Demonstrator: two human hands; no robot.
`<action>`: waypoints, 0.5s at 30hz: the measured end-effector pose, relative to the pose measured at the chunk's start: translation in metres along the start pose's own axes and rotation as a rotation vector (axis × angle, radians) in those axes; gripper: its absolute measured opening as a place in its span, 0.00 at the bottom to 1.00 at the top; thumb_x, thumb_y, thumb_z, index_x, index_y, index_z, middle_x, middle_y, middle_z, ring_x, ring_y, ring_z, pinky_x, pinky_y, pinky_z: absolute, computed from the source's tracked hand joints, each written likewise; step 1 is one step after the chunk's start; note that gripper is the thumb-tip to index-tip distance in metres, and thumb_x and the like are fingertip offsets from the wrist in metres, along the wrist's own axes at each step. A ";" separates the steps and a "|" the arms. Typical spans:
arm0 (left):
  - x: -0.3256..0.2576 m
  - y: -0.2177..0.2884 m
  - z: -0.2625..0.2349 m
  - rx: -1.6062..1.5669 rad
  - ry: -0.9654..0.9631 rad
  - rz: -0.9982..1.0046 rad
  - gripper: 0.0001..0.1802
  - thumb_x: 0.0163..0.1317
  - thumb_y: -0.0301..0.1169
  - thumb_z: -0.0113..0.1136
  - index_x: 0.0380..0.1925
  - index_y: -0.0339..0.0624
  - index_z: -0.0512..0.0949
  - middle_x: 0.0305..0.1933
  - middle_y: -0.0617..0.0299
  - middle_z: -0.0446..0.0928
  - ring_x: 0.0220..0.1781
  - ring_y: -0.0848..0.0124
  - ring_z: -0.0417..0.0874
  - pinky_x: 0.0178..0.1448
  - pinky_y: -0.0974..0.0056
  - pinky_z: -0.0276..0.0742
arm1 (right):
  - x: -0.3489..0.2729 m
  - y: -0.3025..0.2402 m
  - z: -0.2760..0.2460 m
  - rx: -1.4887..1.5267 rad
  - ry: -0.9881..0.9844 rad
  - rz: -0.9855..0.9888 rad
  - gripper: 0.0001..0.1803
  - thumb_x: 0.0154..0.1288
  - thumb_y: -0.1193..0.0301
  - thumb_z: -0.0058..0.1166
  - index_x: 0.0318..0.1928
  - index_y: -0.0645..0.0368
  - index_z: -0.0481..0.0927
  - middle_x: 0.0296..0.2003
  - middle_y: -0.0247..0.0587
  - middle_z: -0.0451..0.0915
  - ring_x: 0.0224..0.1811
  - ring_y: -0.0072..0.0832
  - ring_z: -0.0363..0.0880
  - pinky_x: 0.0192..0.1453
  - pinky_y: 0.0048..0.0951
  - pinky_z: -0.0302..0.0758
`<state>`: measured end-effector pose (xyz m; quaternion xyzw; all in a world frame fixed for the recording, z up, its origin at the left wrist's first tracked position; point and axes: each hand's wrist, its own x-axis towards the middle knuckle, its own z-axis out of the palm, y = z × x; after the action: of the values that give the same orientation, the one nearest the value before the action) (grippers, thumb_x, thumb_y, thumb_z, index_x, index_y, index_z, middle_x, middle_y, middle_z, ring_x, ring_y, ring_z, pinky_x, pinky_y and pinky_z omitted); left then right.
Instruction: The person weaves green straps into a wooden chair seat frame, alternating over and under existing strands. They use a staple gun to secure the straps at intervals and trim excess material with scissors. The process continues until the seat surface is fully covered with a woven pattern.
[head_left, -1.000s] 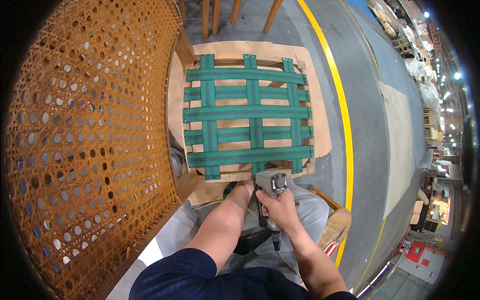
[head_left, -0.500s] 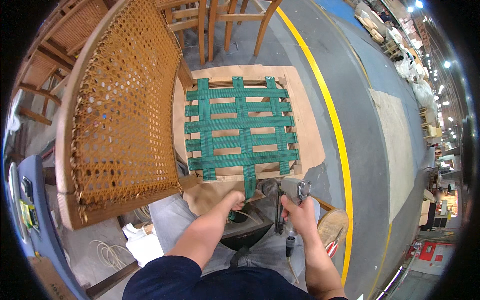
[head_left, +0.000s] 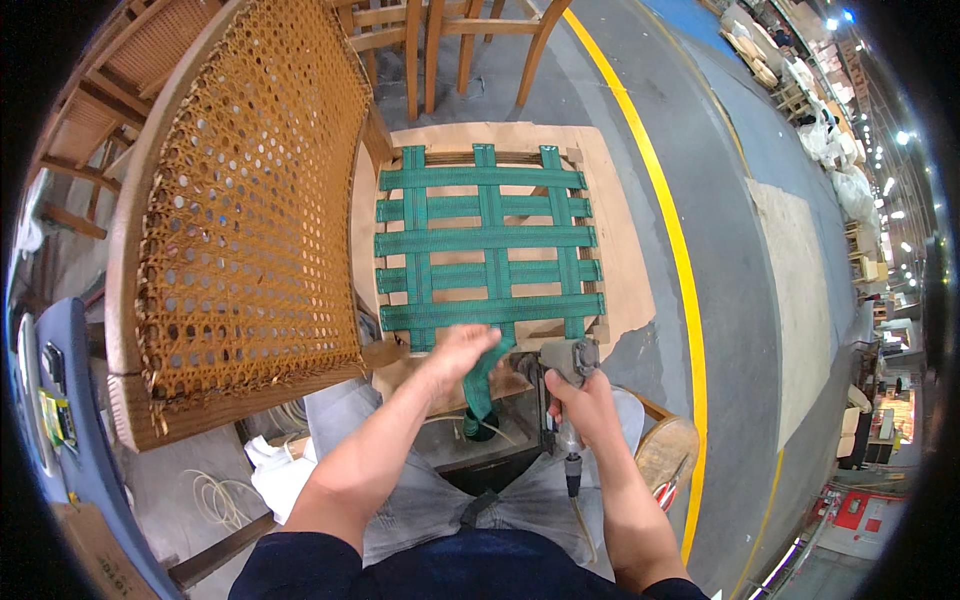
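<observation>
A person's left hand (head_left: 462, 350) now pulls the loose green webbing strap (head_left: 484, 375) taut over the chair seat frame (head_left: 490, 240), having shifted its grip, while the right hand (head_left: 585, 400) stays clenched around the staple gun (head_left: 568, 375) beside it.

Cane-woven chair back (head_left: 245, 210) stood at left, tilted. Yellow floor line (head_left: 672, 250) ran along grey concrete floor (head_left: 740, 330). Wooden chair legs (head_left: 425, 45) stood at top. White cord (head_left: 215, 495) lay coiled lower left. Red-handled scissors (head_left: 668, 490) rested on round wooden stool (head_left: 655, 450).
</observation>
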<state>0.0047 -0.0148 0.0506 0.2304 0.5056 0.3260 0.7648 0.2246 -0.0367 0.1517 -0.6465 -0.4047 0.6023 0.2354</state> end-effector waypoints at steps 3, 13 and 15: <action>0.018 0.017 -0.008 0.056 0.101 0.029 0.16 0.77 0.40 0.54 0.40 0.40 0.83 0.36 0.64 0.87 0.30 0.77 0.81 0.29 0.66 0.76 | 0.016 -0.001 0.011 -0.010 -0.036 0.044 0.10 0.70 0.68 0.64 0.41 0.61 0.79 0.27 0.31 0.80 0.19 0.19 0.75 0.20 0.25 0.70; 0.035 0.016 -0.007 0.108 0.119 0.004 0.18 0.77 0.45 0.54 0.40 0.43 0.83 0.34 0.68 0.85 0.26 0.79 0.75 0.25 0.68 0.69 | 0.037 -0.001 0.024 -0.048 -0.067 0.095 0.09 0.70 0.69 0.64 0.41 0.60 0.80 0.26 0.30 0.80 0.18 0.18 0.74 0.19 0.24 0.68; 0.037 0.016 -0.005 0.117 0.153 -0.008 0.18 0.76 0.46 0.55 0.40 0.44 0.83 0.32 0.69 0.83 0.26 0.79 0.75 0.25 0.67 0.69 | 0.039 0.004 0.024 -0.065 -0.063 0.102 0.09 0.70 0.69 0.64 0.41 0.60 0.80 0.26 0.30 0.80 0.18 0.18 0.74 0.19 0.23 0.68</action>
<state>0.0060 0.0229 0.0368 0.2470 0.5816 0.3097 0.7105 0.2004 -0.0118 0.1213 -0.6544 -0.3980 0.6200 0.1705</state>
